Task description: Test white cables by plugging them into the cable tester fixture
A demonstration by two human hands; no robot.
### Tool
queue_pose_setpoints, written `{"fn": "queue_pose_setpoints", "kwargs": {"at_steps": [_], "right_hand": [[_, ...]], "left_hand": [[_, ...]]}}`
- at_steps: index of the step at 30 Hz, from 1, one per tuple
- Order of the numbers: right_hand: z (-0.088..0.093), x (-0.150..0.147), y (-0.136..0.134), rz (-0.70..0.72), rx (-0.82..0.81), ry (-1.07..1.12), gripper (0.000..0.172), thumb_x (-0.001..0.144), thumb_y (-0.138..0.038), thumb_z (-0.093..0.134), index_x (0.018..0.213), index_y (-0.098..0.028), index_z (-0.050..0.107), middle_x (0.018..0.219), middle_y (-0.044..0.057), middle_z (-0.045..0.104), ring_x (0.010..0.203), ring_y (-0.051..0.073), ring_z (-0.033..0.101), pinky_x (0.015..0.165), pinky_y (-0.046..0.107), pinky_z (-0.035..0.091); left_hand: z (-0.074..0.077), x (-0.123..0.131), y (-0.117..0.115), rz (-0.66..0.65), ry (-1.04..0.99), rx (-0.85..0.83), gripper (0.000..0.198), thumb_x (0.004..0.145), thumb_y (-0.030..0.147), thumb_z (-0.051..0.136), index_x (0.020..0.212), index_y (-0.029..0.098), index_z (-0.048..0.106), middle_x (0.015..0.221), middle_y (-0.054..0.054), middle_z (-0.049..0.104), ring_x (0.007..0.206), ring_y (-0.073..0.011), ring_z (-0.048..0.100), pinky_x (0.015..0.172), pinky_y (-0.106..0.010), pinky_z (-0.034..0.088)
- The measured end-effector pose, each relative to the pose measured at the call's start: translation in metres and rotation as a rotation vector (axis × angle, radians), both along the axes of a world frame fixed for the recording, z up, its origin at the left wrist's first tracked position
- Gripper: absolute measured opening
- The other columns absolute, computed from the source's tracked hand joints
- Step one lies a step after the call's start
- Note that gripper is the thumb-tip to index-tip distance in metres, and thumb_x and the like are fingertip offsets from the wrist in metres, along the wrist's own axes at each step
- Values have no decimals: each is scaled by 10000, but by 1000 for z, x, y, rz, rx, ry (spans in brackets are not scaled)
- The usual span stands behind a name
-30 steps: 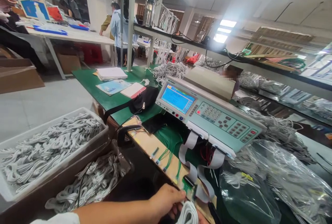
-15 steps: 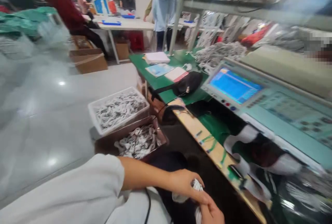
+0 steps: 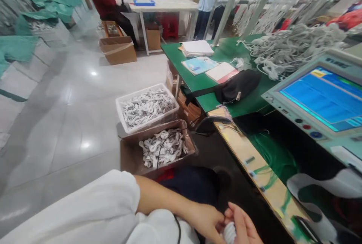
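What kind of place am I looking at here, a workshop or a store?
Most likely a cable assembly and testing workshop: a bench tester with a blue screen, bins of bundled white cables on the floor, and loose cables heaped on the green bench. Both hands hold a white cable bundle.

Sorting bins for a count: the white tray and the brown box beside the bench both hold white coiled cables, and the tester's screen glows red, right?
Not quite: the tester's screen glows blue, as the head view shows. The white tray and brown box do hold white coiled cables.

White short sleeve (image 3: 93, 206), bare forearm; thin black cable (image 3: 178, 229) over white top.
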State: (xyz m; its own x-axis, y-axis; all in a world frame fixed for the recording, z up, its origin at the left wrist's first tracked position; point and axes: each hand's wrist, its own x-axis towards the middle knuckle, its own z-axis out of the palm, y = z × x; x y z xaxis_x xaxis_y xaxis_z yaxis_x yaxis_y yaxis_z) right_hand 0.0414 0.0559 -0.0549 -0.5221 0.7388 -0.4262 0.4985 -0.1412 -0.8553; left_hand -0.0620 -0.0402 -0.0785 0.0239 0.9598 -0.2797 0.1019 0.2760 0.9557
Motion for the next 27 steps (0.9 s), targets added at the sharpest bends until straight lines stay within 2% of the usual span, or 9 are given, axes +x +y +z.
{"fn": "queue_pose_setpoints", "kwargs": {"at_steps": [2, 4, 8, 11, 13, 20, 22, 24, 27], "right_hand": [[5, 5, -2, -32, 177, -1, 430, 683, -471, 527, 957, -142, 567, 939, 83, 605, 843, 226, 552, 675, 262, 455], [10, 14, -6, -33, 286, -22, 421, 657, -420, 573, 977, -148, 547, 978, 86, 584, 857, 220, 543, 682, 260, 454], [16, 33, -16, -50, 199, 68, 363, 650, -309, 616, 958, -137, 531, 834, 73, 609, 741, 189, 572, 638, 265, 477], [17, 45, -19, -149, 120, 205, 295, 700, -297, 579, 941, -132, 543, 838, 75, 617, 747, 183, 582, 659, 282, 486], [19, 55, -19, -230, 98, 232, 280, 705, -323, 574, 901, -123, 563, 774, 67, 622, 668, 172, 586, 573, 264, 494], [18, 79, -15, -361, 132, 259, 282, 694, -410, 567, 790, -145, 557, 573, 2, 587, 475, 123, 538, 392, 199, 431], [17, 83, -12, -425, 109, 282, 287, 695, -432, 554, 754, -152, 546, 537, -15, 571, 423, 109, 508, 362, 193, 405], [19, 85, -10, -470, 90, 305, 281, 673, -428, 578, 710, -151, 548, 506, -30, 549, 389, 92, 472, 346, 181, 370], [24, 86, -9, -442, 77, 331, 260, 664, -398, 598, 689, -141, 562, 449, -50, 505, 357, 75, 425, 335, 170, 329]], "left_hand": [[3, 7, 4, 140, 2, -20, 215, 601, 321, 608, 774, 193, 615, 603, 20, 575, 507, -127, 487, 477, -223, 364], [5, 12, 5, 244, -28, -6, 212, 612, 296, 587, 786, 178, 612, 625, 12, 588, 530, -120, 494, 489, -205, 368], [10, 21, 10, 276, -190, 36, 217, 653, 273, 530, 805, 138, 603, 708, -27, 623, 630, -138, 538, 557, -197, 400], [16, 32, 15, 216, -320, 55, 246, 678, 264, 509, 867, 124, 579, 811, -55, 629, 718, -162, 562, 611, -217, 418], [18, 42, 17, 217, -357, 50, 258, 668, 232, 521, 896, 118, 562, 846, -65, 626, 759, -176, 567, 636, -233, 425], [30, 65, 28, 405, -390, 50, 294, 611, 200, 598, 881, 124, 511, 834, -60, 604, 776, -166, 550, 692, -255, 415], [41, 66, 28, 374, -339, 113, 329, 583, 233, 639, 869, 142, 504, 794, -26, 587, 736, -141, 531, 669, -232, 403], [51, 63, 29, 232, -266, 164, 333, 558, 273, 667, 828, 150, 516, 741, 3, 567, 688, -119, 508, 631, -209, 389], [57, 55, 36, 108, -278, 51, 285, 649, 413, 567, 695, 135, 528, 625, 15, 528, 580, -92, 476, 551, -196, 371]]}}
